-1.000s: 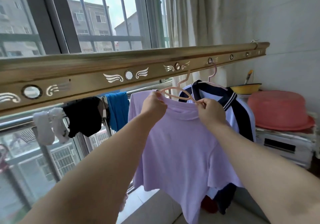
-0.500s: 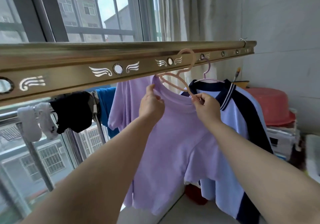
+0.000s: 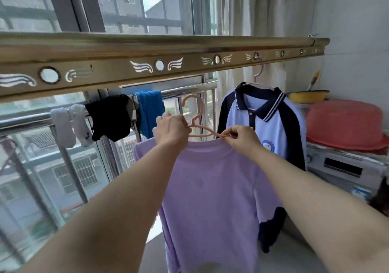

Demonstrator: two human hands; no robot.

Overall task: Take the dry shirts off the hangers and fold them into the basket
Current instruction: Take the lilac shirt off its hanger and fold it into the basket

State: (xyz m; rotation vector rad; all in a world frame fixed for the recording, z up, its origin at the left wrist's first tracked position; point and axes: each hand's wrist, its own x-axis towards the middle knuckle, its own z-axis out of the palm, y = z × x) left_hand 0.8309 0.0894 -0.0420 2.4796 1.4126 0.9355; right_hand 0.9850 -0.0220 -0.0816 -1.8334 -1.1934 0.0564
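A lilac T-shirt (image 3: 212,190) hangs from a pink hanger (image 3: 196,121), whose hook is free in the air below the gold drying rail (image 3: 126,62). My left hand (image 3: 170,130) grips the shirt's collar and the hanger's left arm. My right hand (image 3: 242,135) pinches the collar and the hanger's right tip. Behind it to the right, a light-blue and navy polo shirt (image 3: 271,129) hangs from a lilac hanger (image 3: 260,74) hooked in a hole of the rail. No basket is in view.
White socks (image 3: 69,125), a black garment (image 3: 109,119) and a blue cloth (image 3: 150,110) hang on the steel window rail. At the right, a red basin (image 3: 345,123) lies upside down on a white appliance (image 3: 345,167), with a yellow bowl (image 3: 308,95) behind.
The pink hanger has come off the gold rail and dropped with the lilac T-shirt, both still in my hands. The polo shirt behind is now uncovered.
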